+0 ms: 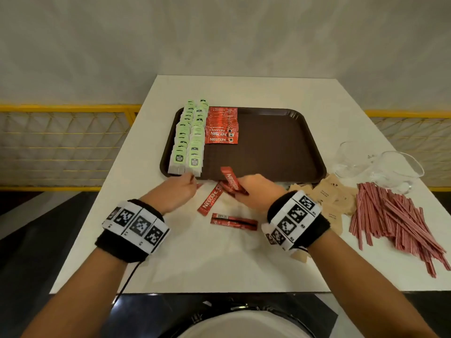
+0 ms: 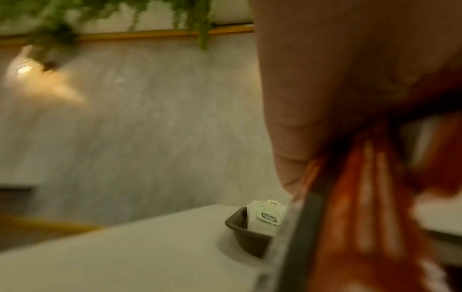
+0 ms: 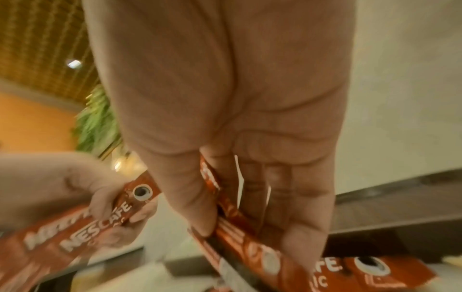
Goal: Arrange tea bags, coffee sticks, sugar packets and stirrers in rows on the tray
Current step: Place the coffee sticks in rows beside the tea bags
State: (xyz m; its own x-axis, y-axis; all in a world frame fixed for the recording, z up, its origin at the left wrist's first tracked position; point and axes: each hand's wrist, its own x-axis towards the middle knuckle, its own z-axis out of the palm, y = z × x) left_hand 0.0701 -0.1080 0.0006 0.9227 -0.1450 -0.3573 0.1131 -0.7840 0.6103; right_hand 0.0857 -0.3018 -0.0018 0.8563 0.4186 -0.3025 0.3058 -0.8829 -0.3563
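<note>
Hands first, from the left. The left hand [image 1: 175, 191] sits at the near rim of the tray [image 1: 317, 147], fingers curled and pinching a pair of coffee sticks [image 3: 82, 227]. Just beyond its fingertips two rows of tea bags [image 1: 189, 142] run down the tray's left side, with the coffee row [image 1: 220, 125] packed against them and ending about halfway down the tray. A few loose sticks [image 1: 209, 201] lie on the table [image 1: 195, 264] between the hands. The right hand [image 1: 258, 191] clamps a fanned bundle [image 1: 230, 180] between thumb and fingers over the tray's near edge. To its right the sugar packets [image 1: 329, 196] and stirrers [image 1: 390, 220] wait off the tray.

My worries:
- The left knuckles are near enough to the closest tea bags that a careless reach could skew that row.
- The bundle is splayed and the wrappers look slick, so I judge one could slide out.
- The right wrist hangs over the sugar packets and could drag them.

From the head view I can barely tell what the left hand holds. The right wrist view shows it plainly, and also the thumb pressing on the bundle. The left wrist view is blurred, showing only a red smear and the tray corner with tea bags.
</note>
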